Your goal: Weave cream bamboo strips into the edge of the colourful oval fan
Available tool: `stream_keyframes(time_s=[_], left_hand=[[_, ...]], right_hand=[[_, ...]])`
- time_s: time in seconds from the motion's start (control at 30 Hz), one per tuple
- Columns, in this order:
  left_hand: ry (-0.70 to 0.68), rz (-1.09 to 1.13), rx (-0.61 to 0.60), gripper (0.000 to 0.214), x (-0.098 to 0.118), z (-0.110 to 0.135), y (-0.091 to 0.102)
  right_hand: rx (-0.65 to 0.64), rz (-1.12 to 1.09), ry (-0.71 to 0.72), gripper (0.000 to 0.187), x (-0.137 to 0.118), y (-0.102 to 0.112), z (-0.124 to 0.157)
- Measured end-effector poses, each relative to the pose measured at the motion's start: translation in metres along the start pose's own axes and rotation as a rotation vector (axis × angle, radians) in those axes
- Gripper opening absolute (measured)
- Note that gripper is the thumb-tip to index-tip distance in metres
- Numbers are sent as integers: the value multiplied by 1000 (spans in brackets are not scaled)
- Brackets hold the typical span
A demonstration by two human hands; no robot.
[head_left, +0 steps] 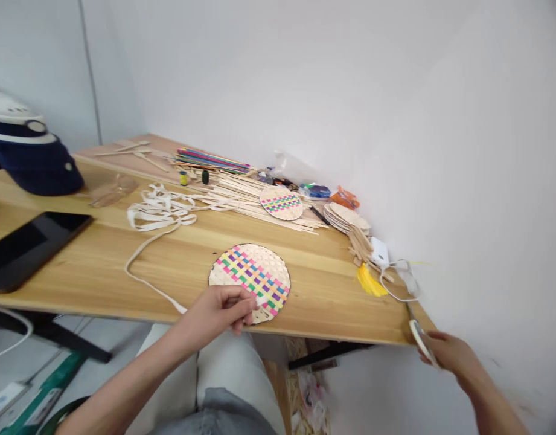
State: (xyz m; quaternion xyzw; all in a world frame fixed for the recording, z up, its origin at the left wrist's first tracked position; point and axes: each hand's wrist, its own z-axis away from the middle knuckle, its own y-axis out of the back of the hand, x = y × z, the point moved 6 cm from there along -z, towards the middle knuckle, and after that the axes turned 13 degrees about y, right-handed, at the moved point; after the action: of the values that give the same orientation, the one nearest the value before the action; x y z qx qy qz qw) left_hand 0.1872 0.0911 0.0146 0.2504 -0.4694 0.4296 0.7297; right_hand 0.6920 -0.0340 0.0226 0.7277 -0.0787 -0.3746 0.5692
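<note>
My left hand (227, 307) is closed in a pinch over the near part of a round woven disc (255, 266) with pink, green, purple and orange strips. A short white end shows at its fingertips; a white ribbon (144, 281) runs from a loose heap down under my left wrist. At the table's right corner my right hand (447, 352) grips scissors (420, 337) by their white handles. Their dark blades point away over the table, partly hard to make out. A yellow tassel (370, 281) and a white cable (395, 296) lie near the blades.
Thin wooden strips (241, 196), coloured sticks (214, 160) and a second woven disc (281, 202) lie toward the wall. Stacked plain discs (346, 217) are at the right. A black tablet or phone (33, 248) and a navy-and-white cap (33, 148) occupy the left.
</note>
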Motion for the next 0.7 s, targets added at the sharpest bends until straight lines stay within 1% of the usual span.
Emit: stream_keyframes(time_s=[0.03,0.07,0.1,0.13,0.17,0.2,0.23,0.3,0.33,0.4,0.47,0.53,0.6,0.63,0.7], left_hand=[[3,23,-3,39,1,0,-2],[5,37,-5,38,2,-1,-3],[6,43,-7,37,2,-2,-4],[8,45,-11,36,2,-2,-5],[11,45,-14,36,2,-3,-7],[14,44,-19,36,2,-4,-8],[18,41,-21,36,2,-5,-10],[21,28,-17,36,3,-6,-13],[19,18,-9,35,3,-6,-15],[12,1,15,32,5,-4,-17],[-3,-21,47,28,5,-2,-19],[-35,-43,75,27,5,0,-19],[-69,-71,86,27,6,2,-20],[-83,-88,88,28,6,3,-20],[-97,-131,99,30,6,5,-22]], right_hand=[[-10,-266,-135,20,12,-3,12],[11,-498,-218,23,18,-6,24],[36,-715,-238,29,18,-10,36],[53,-926,-203,35,11,-14,49],[86,-1107,-116,38,-1,-16,61],[116,-1240,-51,38,-15,-19,75],[112,-1333,-34,39,-31,-25,89],[-49,-1374,-74,42,-69,-49,118],[-112,-1374,-57,41,-90,-59,130],[-233,-1359,35,41,-129,-79,150],[-343,-1274,108,41,-156,-99,164],[-469,-1276,238,52,-177,-118,175],[-579,-1306,330,62,-190,-133,183],[-627,-1313,346,64,-193,-140,187],[-717,-1299,336,59,-197,-151,194]])
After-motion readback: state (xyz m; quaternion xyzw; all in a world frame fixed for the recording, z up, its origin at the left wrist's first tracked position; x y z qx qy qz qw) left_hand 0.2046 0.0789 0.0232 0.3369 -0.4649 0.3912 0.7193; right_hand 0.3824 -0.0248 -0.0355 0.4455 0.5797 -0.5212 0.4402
